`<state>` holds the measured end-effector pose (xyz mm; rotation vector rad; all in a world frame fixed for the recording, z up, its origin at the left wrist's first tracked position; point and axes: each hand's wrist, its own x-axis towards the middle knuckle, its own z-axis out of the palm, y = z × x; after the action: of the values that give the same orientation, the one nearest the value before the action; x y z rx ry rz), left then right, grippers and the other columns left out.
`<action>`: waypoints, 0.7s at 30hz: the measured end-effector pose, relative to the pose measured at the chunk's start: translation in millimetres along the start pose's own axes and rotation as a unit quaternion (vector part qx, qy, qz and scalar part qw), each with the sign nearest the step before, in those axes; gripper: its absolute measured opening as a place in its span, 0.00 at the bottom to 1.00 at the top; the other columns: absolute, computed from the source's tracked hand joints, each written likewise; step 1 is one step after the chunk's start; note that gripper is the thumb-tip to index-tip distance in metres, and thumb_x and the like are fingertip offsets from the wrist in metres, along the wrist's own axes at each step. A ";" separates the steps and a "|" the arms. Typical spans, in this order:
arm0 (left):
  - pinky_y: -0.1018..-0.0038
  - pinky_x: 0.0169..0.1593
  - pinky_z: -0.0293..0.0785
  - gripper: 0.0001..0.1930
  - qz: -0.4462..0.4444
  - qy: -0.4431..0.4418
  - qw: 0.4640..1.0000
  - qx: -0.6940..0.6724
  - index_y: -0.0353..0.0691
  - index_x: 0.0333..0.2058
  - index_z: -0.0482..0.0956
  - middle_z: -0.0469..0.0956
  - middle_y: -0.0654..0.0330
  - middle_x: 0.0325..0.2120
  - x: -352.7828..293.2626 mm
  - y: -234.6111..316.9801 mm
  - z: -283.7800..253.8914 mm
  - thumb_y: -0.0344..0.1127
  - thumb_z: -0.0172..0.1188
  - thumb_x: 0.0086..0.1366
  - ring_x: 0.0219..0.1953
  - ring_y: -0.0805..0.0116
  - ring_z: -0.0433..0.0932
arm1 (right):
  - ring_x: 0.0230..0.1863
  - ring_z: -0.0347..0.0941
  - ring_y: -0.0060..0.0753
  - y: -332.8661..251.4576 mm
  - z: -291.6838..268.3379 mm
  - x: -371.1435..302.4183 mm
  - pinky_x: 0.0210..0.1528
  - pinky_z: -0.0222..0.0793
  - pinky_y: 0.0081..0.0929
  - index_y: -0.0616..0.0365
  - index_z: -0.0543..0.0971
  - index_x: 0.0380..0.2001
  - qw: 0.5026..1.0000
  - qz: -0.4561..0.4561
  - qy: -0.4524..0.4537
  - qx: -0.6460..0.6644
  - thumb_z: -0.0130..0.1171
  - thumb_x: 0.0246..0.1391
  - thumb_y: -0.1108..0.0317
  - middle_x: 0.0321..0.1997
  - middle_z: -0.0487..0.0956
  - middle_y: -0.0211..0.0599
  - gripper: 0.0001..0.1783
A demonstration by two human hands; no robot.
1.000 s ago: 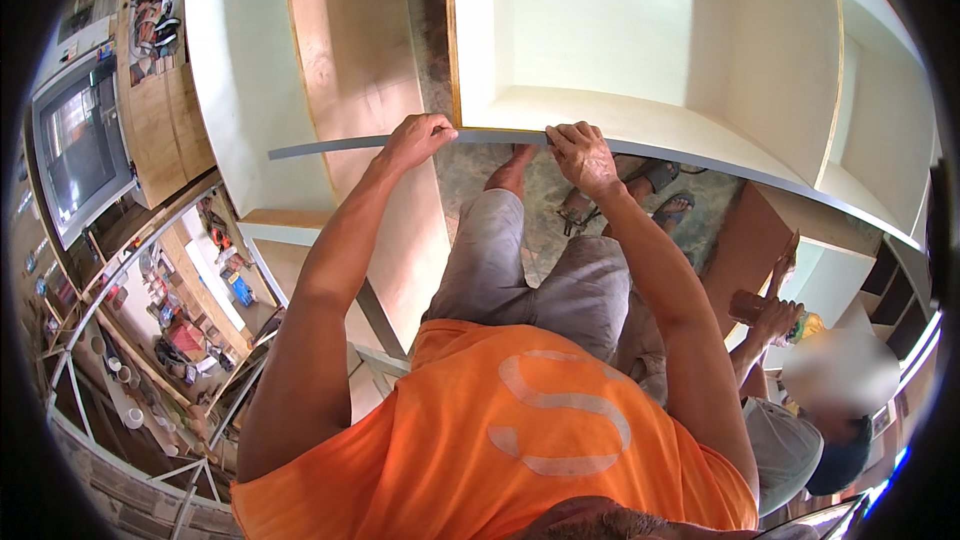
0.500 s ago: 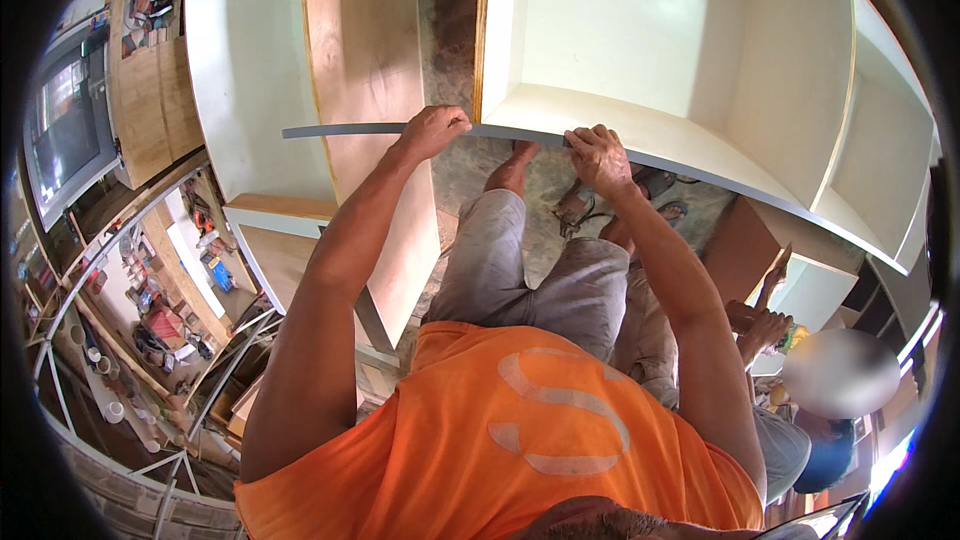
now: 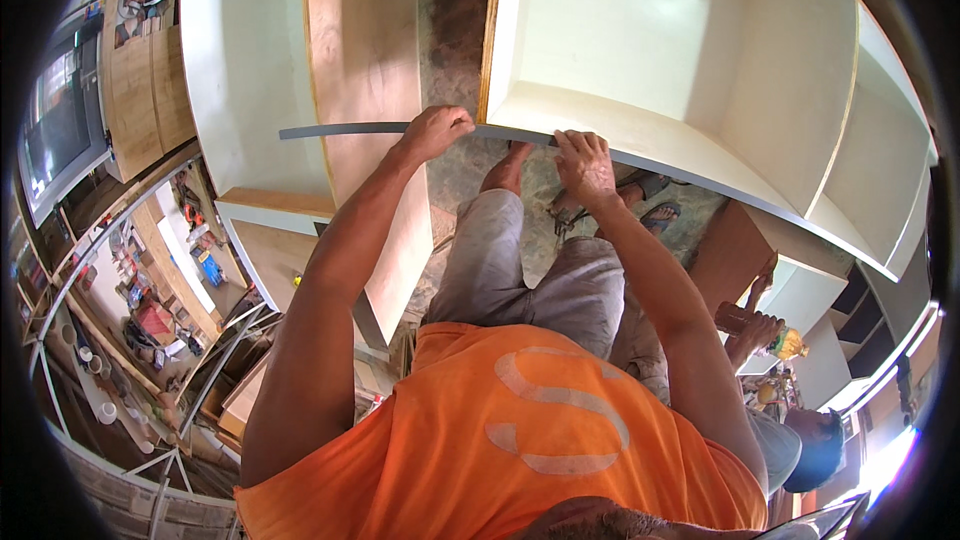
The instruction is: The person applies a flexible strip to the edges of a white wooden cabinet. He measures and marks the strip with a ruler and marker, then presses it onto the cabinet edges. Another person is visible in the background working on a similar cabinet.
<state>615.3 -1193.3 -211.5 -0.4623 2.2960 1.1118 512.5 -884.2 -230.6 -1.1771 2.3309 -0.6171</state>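
A thin grey edging strip (image 3: pixel 345 129) runs along the front edge of a white-lined cabinet (image 3: pixel 600 130), and its free end sticks out to the left past the corner. My left hand (image 3: pixel 438 133) is closed on the strip just left of that corner, fingers pinched together. To the right, my right hand (image 3: pixel 584 166) grips the strip against the cabinet edge, its fingers bent over the top and the thumb hidden below. Between my two hands the strip lies close to the edge.
Left stands another cabinet with a plywood side panel (image 3: pixel 362 60). At right, another person's hand (image 3: pixel 755 332) holds a brownish object with a yellow end, near a smaller brown-and-white cabinet (image 3: pixel 735 250). Sandaled feet (image 3: pixel 660 215) are on the floor below. Tools clutter the far left.
My right hand has slid a little left along the strip, closer to my left hand, which stays nearly still. The other person at right has shifted.
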 end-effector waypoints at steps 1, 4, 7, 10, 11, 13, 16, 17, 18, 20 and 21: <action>0.63 0.39 0.74 0.12 0.003 0.001 1.000 0.001 0.36 0.36 0.82 0.81 0.50 0.29 0.5 -0.5 -0.2 0.41 0.61 0.63 0.33 0.55 0.81 | 0.54 0.69 0.43 -6.4 5.3 6.4 0.60 0.62 0.42 0.56 0.73 0.56 1.000 -0.010 0.002 0.012 0.57 0.54 0.70 0.52 0.75 0.37 0.24; 0.64 0.41 0.74 0.13 -0.023 -0.028 0.999 0.007 0.37 0.37 0.82 0.82 0.50 0.32 4.0 -1.1 -0.4 0.42 0.60 0.64 0.36 0.56 0.81 | 0.54 0.70 0.40 -24.2 24.6 29.5 0.59 0.63 0.40 0.55 0.74 0.56 0.999 -0.042 -0.007 0.024 0.56 0.55 0.69 0.51 0.76 0.36 0.23; 0.65 0.42 0.74 0.13 -0.044 -0.038 0.998 0.022 0.37 0.38 0.82 0.82 0.51 0.32 8.6 -2.2 -0.2 0.42 0.60 0.64 0.37 0.57 0.81 | 0.51 0.71 0.37 -39.1 45.6 51.7 0.55 0.66 0.37 0.55 0.76 0.52 0.997 -0.063 0.015 0.045 0.57 0.54 0.68 0.48 0.77 0.34 0.21; 0.66 0.41 0.74 0.13 -0.041 -0.039 0.998 0.021 0.37 0.38 0.82 0.82 0.51 0.32 11.7 -3.9 -1.0 0.42 0.61 0.63 0.36 0.57 0.81 | 0.46 0.72 0.37 -44.6 55.6 61.3 0.52 0.68 0.37 0.55 0.78 0.48 0.997 -0.059 0.028 0.045 0.58 0.53 0.69 0.44 0.77 0.32 0.17; 0.66 0.40 0.74 0.13 -0.041 -0.039 0.998 0.019 0.37 0.38 0.82 0.82 0.50 0.32 12.2 -4.4 -1.2 0.41 0.62 0.63 0.35 0.57 0.81 | 0.45 0.72 0.37 -44.8 56.7 62.2 0.51 0.68 0.37 0.55 0.79 0.47 0.996 -0.062 0.038 0.048 0.58 0.53 0.69 0.43 0.77 0.32 0.16; 0.64 0.40 0.75 0.11 -0.021 -0.033 0.999 0.015 0.37 0.36 0.82 0.82 0.51 0.30 11.7 -5.7 -0.7 0.39 0.62 0.62 0.35 0.55 0.82 | 0.43 0.72 0.36 -44.2 56.6 61.5 0.49 0.69 0.37 0.55 0.79 0.44 0.996 -0.063 0.043 0.055 0.59 0.52 0.69 0.41 0.78 0.31 0.15; 0.64 0.40 0.75 0.10 -0.002 -0.020 1.000 0.011 0.36 0.34 0.82 0.82 0.51 0.30 10.7 -9.5 0.8 0.38 0.62 0.62 0.35 0.55 0.82 | 0.42 0.72 0.36 -43.4 55.7 60.6 0.48 0.69 0.36 0.55 0.80 0.44 0.994 -0.075 0.063 0.052 0.60 0.51 0.69 0.40 0.78 0.31 0.14; 0.64 0.40 0.76 0.10 0.002 -0.017 1.000 0.009 0.36 0.34 0.82 0.82 0.51 0.30 11.1 -10.9 1.3 0.38 0.62 0.62 0.35 0.55 0.82 | 0.42 0.72 0.36 -43.5 55.2 60.9 0.48 0.69 0.36 0.55 0.80 0.44 0.994 -0.076 0.062 0.046 0.60 0.51 0.69 0.40 0.78 0.31 0.15; 0.64 0.40 0.76 0.10 0.005 -0.015 1.000 0.014 0.36 0.34 0.82 0.82 0.51 0.30 12.1 -13.0 2.3 0.38 0.62 0.62 0.35 0.56 0.82 | 0.42 0.72 0.36 -43.0 56.2 61.5 0.48 0.69 0.36 0.55 0.80 0.44 0.994 -0.077 0.060 0.040 0.61 0.51 0.69 0.40 0.78 0.31 0.15; 0.65 0.40 0.76 0.10 0.008 -0.014 1.000 0.022 0.35 0.35 0.82 0.82 0.51 0.30 14.8 -17.3 4.4 0.38 0.63 0.62 0.35 0.56 0.83 | 0.43 0.72 0.37 -42.5 57.8 63.1 0.48 0.69 0.36 0.55 0.80 0.45 0.995 -0.079 0.054 0.036 0.61 0.51 0.69 0.41 0.78 0.31 0.16; 0.65 0.39 0.76 0.10 0.008 -0.014 1.000 0.015 0.35 0.34 0.82 0.82 0.51 0.30 15.2 -19.2 5.1 0.37 0.63 0.61 0.34 0.56 0.83 | 0.43 0.71 0.37 -42.4 58.4 63.6 0.48 0.69 0.36 0.55 0.80 0.45 0.995 -0.079 0.050 0.036 0.61 0.51 0.69 0.41 0.78 0.31 0.16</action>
<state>614.8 -1201.8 -235.0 -0.4149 2.2922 1.0830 538.7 -970.1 -265.1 -1.3349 2.2909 -0.8275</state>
